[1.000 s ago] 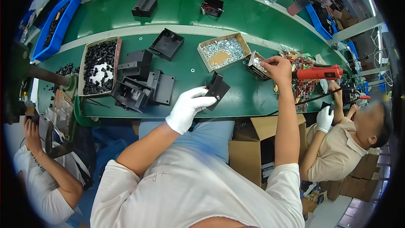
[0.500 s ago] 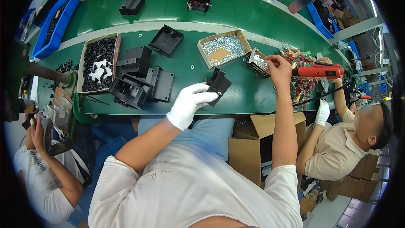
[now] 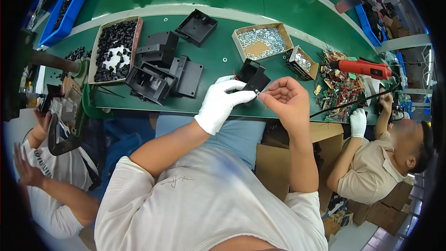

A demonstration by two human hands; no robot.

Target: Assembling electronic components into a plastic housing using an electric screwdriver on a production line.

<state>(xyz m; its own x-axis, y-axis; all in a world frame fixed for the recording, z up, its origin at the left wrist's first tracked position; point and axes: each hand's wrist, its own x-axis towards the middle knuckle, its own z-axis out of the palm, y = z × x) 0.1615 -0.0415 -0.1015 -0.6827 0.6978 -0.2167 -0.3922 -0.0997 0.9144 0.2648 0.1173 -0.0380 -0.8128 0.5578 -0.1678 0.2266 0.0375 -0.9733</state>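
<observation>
My left hand (image 3: 222,103), in a white glove, grips a small black plastic housing (image 3: 253,77) with a thin red wire at its left side. My bare right hand (image 3: 289,100) is at the housing's lower right side, thumb and forefinger together. At their tips is a small shiny metal spot (image 3: 257,91); whether the fingers hold it or it sits on the housing I cannot tell. Beyond the hands are a carton of metal washers (image 3: 238,42) and a smaller open box of small metal parts (image 3: 315,72).
Black plastic housings (image 3: 149,85) lie left of my hands, beside a carton of black caps (image 3: 92,60). At right, a red electric screwdriver (image 3: 362,69) is above a heap of wired circuit boards (image 3: 339,88). People work on both sides; a cardboard box (image 3: 274,169) stands below the table edge.
My right hand has come from the small parts box left to the housing in my left hand. The view has shifted; the person at left has raised a hand.
</observation>
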